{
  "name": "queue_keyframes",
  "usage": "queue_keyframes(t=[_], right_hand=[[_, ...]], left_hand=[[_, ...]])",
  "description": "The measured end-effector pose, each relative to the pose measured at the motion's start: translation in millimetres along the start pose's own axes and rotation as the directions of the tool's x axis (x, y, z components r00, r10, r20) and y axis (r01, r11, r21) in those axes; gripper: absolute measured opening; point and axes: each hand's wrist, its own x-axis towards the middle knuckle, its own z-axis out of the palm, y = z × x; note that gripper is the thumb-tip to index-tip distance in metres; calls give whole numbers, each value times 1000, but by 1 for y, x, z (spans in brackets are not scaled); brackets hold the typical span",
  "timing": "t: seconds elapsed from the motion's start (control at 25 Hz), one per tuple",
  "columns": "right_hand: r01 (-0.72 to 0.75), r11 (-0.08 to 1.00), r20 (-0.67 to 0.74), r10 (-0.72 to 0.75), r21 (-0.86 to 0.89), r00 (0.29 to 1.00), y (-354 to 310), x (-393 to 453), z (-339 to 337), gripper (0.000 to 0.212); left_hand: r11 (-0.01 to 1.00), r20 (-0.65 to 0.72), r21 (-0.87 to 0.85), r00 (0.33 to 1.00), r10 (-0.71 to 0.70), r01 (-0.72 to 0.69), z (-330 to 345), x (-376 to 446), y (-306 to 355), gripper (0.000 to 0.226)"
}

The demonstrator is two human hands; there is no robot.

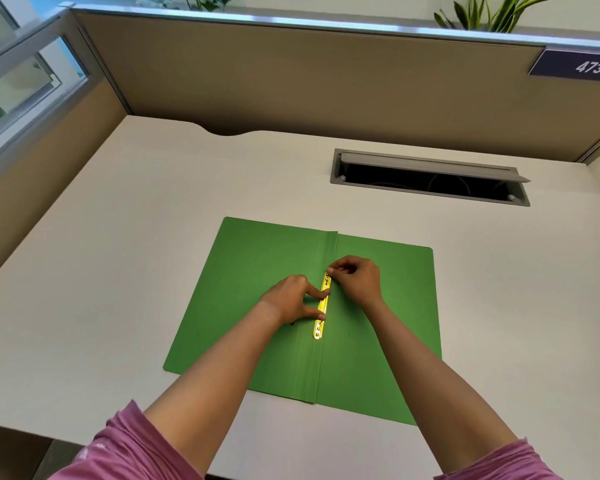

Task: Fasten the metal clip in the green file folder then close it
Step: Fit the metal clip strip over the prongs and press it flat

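Observation:
A green file folder (243,289) lies open and flat on the white desk, its spine fold running away from me down the middle. A shiny gold metal clip (320,323) lies along that fold. My left hand (291,299) rests on the left flap, with its thumb and forefinger pressing the middle of the clip strip. My right hand (355,277) sits at the clip's far end, fingertips pinched on it. The far end of the clip is hidden under my fingers.
The white desk (118,271) is walled by tan cubicle partitions at the back and left. An open grey cable hatch (430,176) is set into the desk behind the folder on the right. The desk's front edge lies just below my forearms.

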Motion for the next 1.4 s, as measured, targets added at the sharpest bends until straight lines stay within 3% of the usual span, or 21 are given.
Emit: queue_keyframes(t=[0.56, 0.96, 1.2, 1.4], right_hand=[[-370, 928, 33, 371, -32, 928, -24, 11, 2, 19], [-352, 924, 33, 351, 148, 936, -16, -5, 1, 23], [-303, 953, 75, 303, -6, 950, -11, -46, -9, 18], [-395, 918, 195, 391, -16, 900, -18, -73, -10, 26]], left_hand=[[999, 24, 5, 999, -32, 32, -3, 0, 4, 60], [999, 26, 1, 999, -46, 46, -5, -2, 8, 61], [998, -3, 14, 998, -59, 59, -4, -1, 9, 61], [997, -8, 46, 999, -53, 54, -6, -1, 13, 58]])
